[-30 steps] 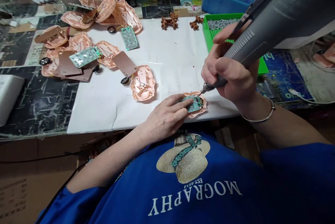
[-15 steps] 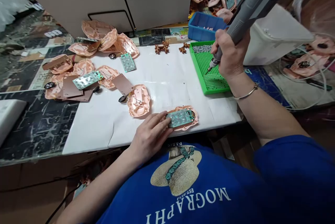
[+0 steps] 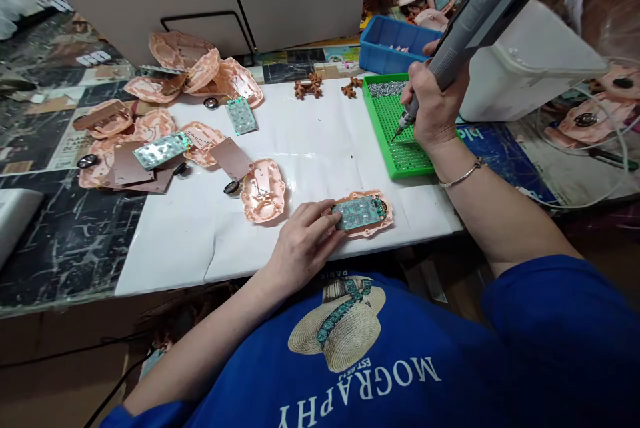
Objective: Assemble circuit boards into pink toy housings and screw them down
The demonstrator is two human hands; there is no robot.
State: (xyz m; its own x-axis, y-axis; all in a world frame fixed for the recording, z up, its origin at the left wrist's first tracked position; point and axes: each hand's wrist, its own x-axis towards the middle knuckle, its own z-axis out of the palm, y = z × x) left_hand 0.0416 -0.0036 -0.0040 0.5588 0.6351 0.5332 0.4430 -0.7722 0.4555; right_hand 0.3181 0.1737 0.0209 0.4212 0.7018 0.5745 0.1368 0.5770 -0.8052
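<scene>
My right hand (image 3: pixel 434 98) is wrapped round a grey electric screwdriver (image 3: pixel 470 31), which points down and left. Its bit tip is at the perforated surface of a green screw tray (image 3: pixel 387 128); whether it touches a screw is too small to tell. Loose screws (image 3: pixel 387 89) are heaped at the tray's far end. With its fingers closed on the left end, my left hand (image 3: pixel 306 241) holds a pink plastic shell (image 3: pixel 389 218) on the white work surface. A green circuit board (image 3: pixel 359 213) lies in that shell, under my fingertips at one end.
Another pink shell (image 3: pixel 263 191) with a wired speaker (image 3: pixel 231 187) lies left of my hand. Several shells and boards (image 3: pixel 163 151) pile up farther left. Brown plastic pieces (image 3: pixel 307 86), a blue bin (image 3: pixel 390 48) and a white tub (image 3: pixel 535 68) stand toward the back.
My left hand has slid the shell with its board to the right and slightly away from me. The screwdriver's tip has moved slightly left over the green tray.
</scene>
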